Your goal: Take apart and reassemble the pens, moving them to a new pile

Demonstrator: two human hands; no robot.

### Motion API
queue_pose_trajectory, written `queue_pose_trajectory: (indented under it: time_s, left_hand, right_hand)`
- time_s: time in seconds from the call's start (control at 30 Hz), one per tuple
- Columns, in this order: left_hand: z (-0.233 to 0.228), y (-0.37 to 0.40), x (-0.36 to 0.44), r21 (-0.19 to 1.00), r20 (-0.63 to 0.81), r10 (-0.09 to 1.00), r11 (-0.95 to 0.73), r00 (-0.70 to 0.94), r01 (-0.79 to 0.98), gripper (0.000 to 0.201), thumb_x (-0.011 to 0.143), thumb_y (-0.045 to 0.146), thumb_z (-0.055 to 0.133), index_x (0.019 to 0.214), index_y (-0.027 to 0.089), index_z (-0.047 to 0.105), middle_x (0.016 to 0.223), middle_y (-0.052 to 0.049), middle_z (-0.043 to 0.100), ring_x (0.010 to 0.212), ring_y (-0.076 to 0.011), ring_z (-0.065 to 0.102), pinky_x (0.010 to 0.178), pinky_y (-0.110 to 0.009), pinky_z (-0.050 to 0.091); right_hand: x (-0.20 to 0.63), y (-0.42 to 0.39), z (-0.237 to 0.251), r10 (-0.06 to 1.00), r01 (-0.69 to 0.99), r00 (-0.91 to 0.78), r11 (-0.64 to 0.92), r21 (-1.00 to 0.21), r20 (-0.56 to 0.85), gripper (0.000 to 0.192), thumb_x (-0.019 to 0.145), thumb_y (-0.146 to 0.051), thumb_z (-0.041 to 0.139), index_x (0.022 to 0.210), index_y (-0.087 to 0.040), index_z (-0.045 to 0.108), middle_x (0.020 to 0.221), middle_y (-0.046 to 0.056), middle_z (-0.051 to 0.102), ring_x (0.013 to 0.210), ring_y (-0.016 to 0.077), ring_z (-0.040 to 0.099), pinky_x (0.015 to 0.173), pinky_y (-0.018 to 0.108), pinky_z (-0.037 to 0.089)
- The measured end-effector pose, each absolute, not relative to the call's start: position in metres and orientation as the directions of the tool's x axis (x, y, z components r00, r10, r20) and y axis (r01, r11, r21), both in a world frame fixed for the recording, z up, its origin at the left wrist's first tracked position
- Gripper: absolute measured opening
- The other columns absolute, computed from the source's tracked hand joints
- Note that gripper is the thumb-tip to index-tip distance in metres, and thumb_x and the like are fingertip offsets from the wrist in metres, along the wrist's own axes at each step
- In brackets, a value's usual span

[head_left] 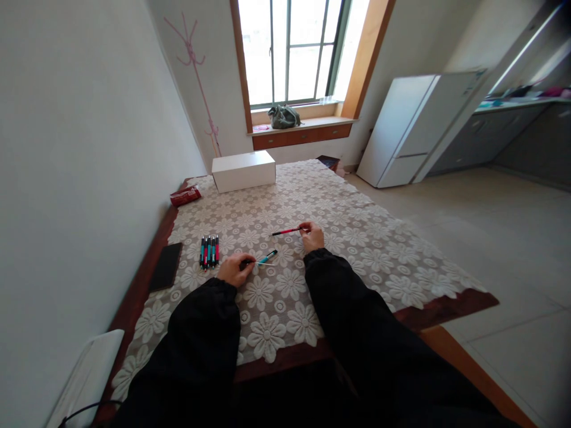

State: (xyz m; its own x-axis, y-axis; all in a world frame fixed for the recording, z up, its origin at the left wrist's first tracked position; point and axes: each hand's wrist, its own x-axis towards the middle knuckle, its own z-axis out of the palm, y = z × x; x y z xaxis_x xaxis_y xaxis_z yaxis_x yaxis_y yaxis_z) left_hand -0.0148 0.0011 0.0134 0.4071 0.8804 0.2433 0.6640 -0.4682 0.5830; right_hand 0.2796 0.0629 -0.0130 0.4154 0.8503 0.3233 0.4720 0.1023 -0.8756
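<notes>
My left hand [235, 270] is closed in a pinch above the flowered tablecloth, on a thin white stick [266, 264] that looks like a pen refill and points right. Just beyond its fingertips is a teal and black pen [268, 257]; whether the hand touches it, I cannot tell. My right hand [313, 236], farther from me, pinches a red and black pen [286, 231] by its right end, with the tip pointing left. To the left of my left hand, several teal, red and black pens [209, 252] lie side by side in a row.
A white box [244, 171] stands at the table's far end, with a dark red packet [185, 195] near the left edge. A flat black case [166, 266] lies beside the row of pens. The lace tablecloth [267, 336] covers the table, which stands near the left wall.
</notes>
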Motion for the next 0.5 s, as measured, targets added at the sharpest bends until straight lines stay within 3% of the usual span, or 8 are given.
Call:
queue_pose_trajectory:
  time_s: [0.37,0.5]
  left_hand:
    - [0.0117,0.0017,-0.0147,0.580,0.246,0.884,-0.463,0.398,0.670,0.016,0.082,0.027,0.063,0.095,0.022,0.072,0.092,-0.003,0.073,0.086,-0.0176,0.065,0.078,-0.028,0.049]
    - [0.0111,0.0019,-0.0154,0.584,0.244,0.882,-0.465,0.403,0.665,0.017,0.083,0.028,0.063,0.095,0.022,0.072,0.094,-0.004,0.073,0.088,-0.0177,0.065,0.079,-0.028,0.049]
  right_hand:
    - [0.2811,0.0611,-0.0155,0.889,0.665,0.384,-0.079,-0.742,0.250,0.019,0.081,-0.021,0.056,0.096,-0.024,0.068,0.080,0.002,0.068,0.077,0.0182,0.062,0.079,0.029,0.044]
    - [0.2798,0.0601,-0.0142,0.889,0.715,0.380,-0.106,-0.691,0.256,0.019,0.082,-0.021,0.055,0.096,-0.023,0.069,0.091,0.004,0.067,0.089,0.0208,0.059,0.086,0.032,0.041]
